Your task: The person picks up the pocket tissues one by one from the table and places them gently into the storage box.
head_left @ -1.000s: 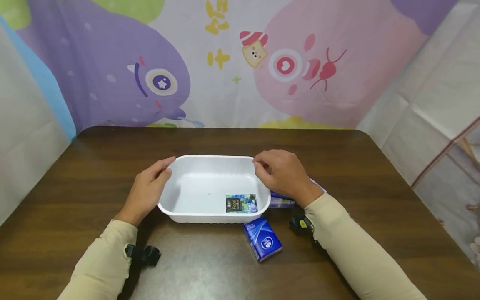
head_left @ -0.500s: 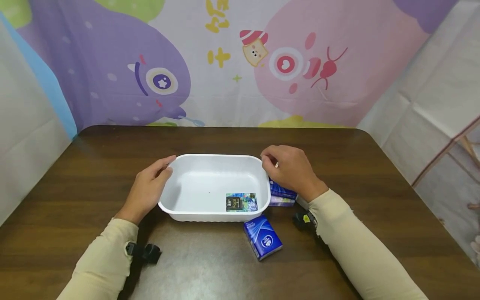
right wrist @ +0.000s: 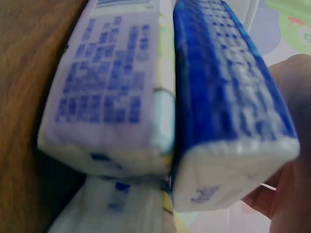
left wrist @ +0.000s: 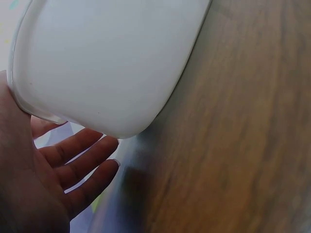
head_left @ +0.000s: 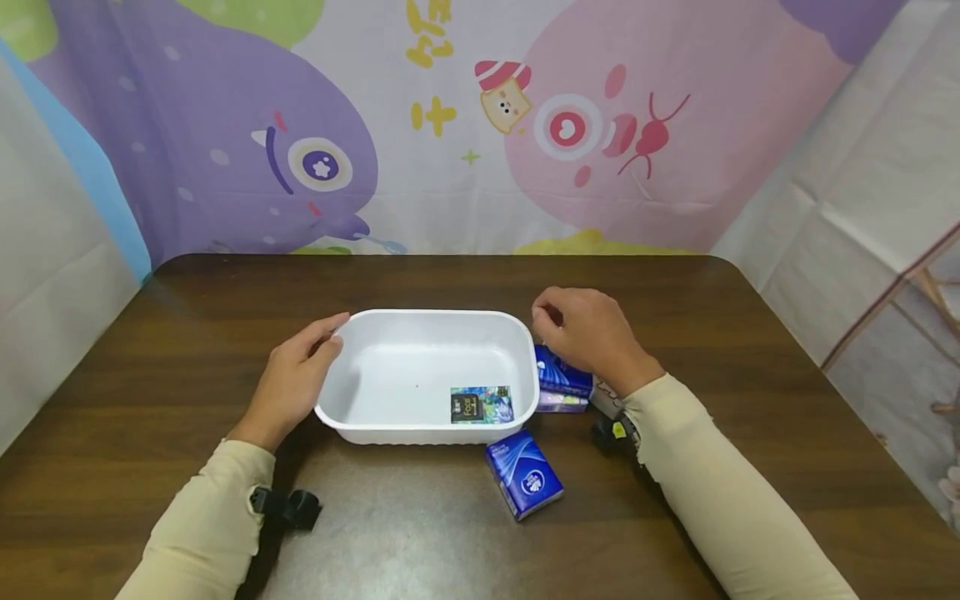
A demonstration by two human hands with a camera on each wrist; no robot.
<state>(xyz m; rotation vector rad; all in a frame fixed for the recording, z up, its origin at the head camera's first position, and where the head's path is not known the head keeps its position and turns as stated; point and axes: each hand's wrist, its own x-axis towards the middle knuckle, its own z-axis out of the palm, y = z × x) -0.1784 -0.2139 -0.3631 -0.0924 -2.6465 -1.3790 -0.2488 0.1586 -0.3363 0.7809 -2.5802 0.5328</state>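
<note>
My left hand (head_left: 288,379) grips the left rim of a white plastic basin (head_left: 427,435), thumb over the edge and fingers outside; in the left wrist view its fingers (left wrist: 90,165) show beside the basin's wall. Inside the basin, at front right, lies a small flat packet (head_left: 482,406) with a black label. Just off the basin's right end, my right hand (head_left: 588,329) hovers with loosely curled fingers above a blue tissue pack (head_left: 562,375). That pack rests on a lilac tissue pack (head_left: 562,403); the right wrist view shows both close up, the hand partly hidden behind the blue one.
Another blue tissue pack (head_left: 525,477) lies in front of the basin's right corner. A pale pack (head_left: 606,398) sits partly hidden under the right wrist. Beneath everything is a dark wooden table (head_left: 405,533), with a cartoon cloth (head_left: 442,192) hanging behind it.
My right hand has left the basin's right rim and moved right and slightly back, uncovering more of the blue tissue pack. The left hand and basin stay in place.
</note>
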